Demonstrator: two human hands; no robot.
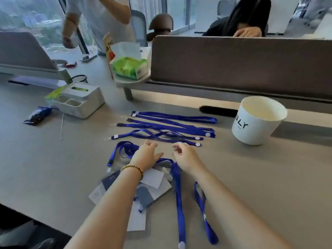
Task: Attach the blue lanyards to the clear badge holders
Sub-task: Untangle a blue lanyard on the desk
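Several loose blue lanyards (172,125) lie in rows across the middle of the grey desk. Nearer me, clear badge holders (152,178) with white and dark cards sit in a pile, with more blue lanyards (179,193) draped over and beside them. My left hand (146,155), with a bead bracelet on the wrist, reaches over the pile, fingers curled loosely just short of the nearest loose lanyard. My right hand (185,156) hovers beside it, fingers loosely bent. Neither hand visibly holds anything.
A white paper bucket (256,121) stands at the right. A white desk organiser (79,101) and a dark blue packet (38,115) sit at the left. A green tissue pack (130,68) rests on a small shelf by the grey partition (233,63). Two people are beyond the desk.
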